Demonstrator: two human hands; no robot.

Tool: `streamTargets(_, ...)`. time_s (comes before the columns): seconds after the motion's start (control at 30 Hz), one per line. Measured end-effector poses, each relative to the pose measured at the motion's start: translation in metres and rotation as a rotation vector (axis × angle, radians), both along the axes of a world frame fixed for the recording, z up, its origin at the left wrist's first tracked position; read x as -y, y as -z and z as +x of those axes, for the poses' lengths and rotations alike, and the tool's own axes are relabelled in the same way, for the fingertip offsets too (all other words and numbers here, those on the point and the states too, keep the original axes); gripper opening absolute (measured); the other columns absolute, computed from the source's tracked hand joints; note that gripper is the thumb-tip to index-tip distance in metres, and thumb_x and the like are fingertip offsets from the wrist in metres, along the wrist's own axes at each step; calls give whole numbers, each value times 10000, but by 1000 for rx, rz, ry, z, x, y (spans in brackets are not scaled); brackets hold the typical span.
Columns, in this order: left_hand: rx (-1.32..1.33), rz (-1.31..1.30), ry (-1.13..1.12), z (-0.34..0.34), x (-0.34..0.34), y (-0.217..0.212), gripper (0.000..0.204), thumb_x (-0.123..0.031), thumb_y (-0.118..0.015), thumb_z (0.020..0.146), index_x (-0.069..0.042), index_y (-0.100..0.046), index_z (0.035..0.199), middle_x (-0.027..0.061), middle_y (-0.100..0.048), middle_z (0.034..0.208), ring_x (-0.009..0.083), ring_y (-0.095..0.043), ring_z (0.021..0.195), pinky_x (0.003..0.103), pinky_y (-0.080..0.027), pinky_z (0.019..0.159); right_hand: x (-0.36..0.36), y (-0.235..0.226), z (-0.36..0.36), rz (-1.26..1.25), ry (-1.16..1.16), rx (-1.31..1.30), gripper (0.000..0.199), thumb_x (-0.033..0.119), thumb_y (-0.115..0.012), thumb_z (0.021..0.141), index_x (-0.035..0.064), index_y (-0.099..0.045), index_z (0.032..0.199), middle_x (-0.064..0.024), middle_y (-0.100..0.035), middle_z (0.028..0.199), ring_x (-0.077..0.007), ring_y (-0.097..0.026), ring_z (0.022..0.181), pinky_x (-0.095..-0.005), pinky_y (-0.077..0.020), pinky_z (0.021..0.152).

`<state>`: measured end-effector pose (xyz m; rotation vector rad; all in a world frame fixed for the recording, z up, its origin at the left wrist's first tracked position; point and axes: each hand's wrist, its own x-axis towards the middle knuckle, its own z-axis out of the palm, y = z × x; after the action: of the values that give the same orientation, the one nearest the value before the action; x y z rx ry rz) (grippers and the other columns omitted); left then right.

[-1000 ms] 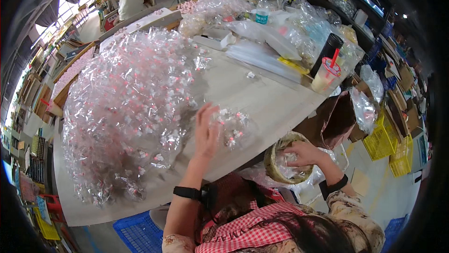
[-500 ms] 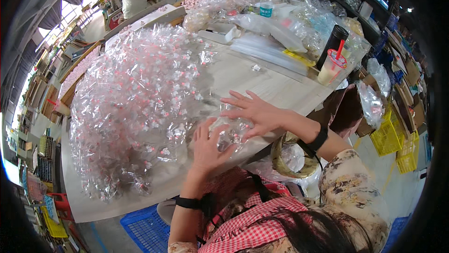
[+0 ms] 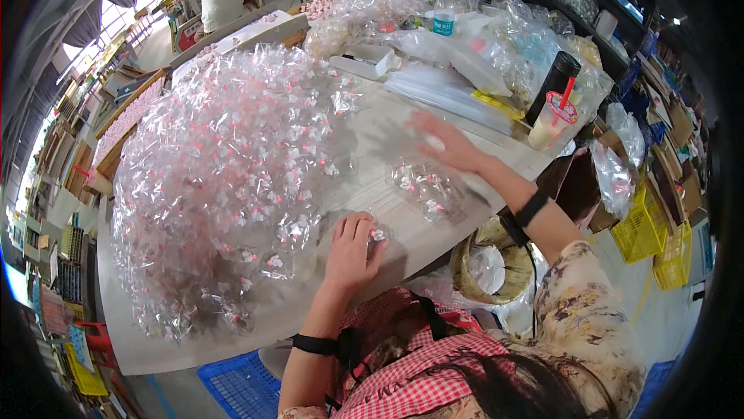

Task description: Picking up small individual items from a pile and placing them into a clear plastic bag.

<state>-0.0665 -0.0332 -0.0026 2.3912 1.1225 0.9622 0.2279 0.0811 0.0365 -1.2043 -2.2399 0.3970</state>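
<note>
A large heap of small clear packets (image 3: pixel 225 179), with pink and white pieces inside, covers the left side of the table. My left hand (image 3: pixel 353 255) rests on the table to the right of the heap. Its fingers are curled round a small clear packet (image 3: pixel 377 235), which shows by the thumb. My right hand (image 3: pixel 453 146) is over the table farther right, its fingers smeared by motion. A white spot shows beside its fingers; I cannot make out whether it is held. Below that hand lies a small group of packets (image 3: pixel 426 190), apart from the heap.
Toward the back are a white tray (image 3: pixel 364 61), flat clear plastic bags (image 3: pixel 449 97) and a water bottle (image 3: pixel 443 12). A black flask (image 3: pixel 552 87) and a drink cup with a red straw (image 3: pixel 552 121) stand at the right edge. A round bin (image 3: pixel 492 260) sits beside the table's near edge.
My right hand has moved away from the left, up and to the right. Loose packets now show below it. My left hand has shifted slightly right and its fingers have closed.
</note>
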Motion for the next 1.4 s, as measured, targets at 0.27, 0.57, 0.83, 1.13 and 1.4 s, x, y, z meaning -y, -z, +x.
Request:
streamTargets(0.27,27,-3,15,1,1,1,259,-112,-637,815,-64,-564,1059,147,-537,1138,363,-504,1052,435,-412,927,-35,12,31,-402,165,396,367,226,-609,856,137,-598,1212,-160,-508,1322,-305,-498,1195,-376,-422,988)
streamTargets(0.57,56,-32,23,1,2,-7,271,-114,-638,826,-58,-570,1082,161,-525,1146,369,-493,1078,428,-423,922,100,5,-36,458,-79,285,316,109,-661,769,149,-641,1082,-128,-576,1039,-308,-582,894,-379,-487,749)
streamTargets(0.83,-19,192,-225,-51,15,-41,409,-64,-583,780,-97,-571,1187,147,-506,1264,394,-458,1139,522,-360,982,201,6,24,0,130,163,147,195,-714,763,173,-661,898,-67,-564,810,-268,-599,735,-380,-486,640)
streamTargets(1.13,-173,140,-364,-96,16,-4,455,-60,-544,786,-162,-576,1229,75,-518,1327,403,-460,1148,482,-353,1017,198,-19,-40,38,74,142,291,247,-686,790,133,-651,1056,-66,-625,1078,-279,-600,977,-411,-478,818)
streamTargets(1.4,27,-20,-87,-77,29,-8,461,-68,-543,782,-99,-573,1242,130,-493,1348,367,-467,1179,441,-376,1018,126,28,-115,240,-137,265,418,187,-673,781,69,-555,1165,-125,-518,1204,-302,-479,1126,-414,-413,945)
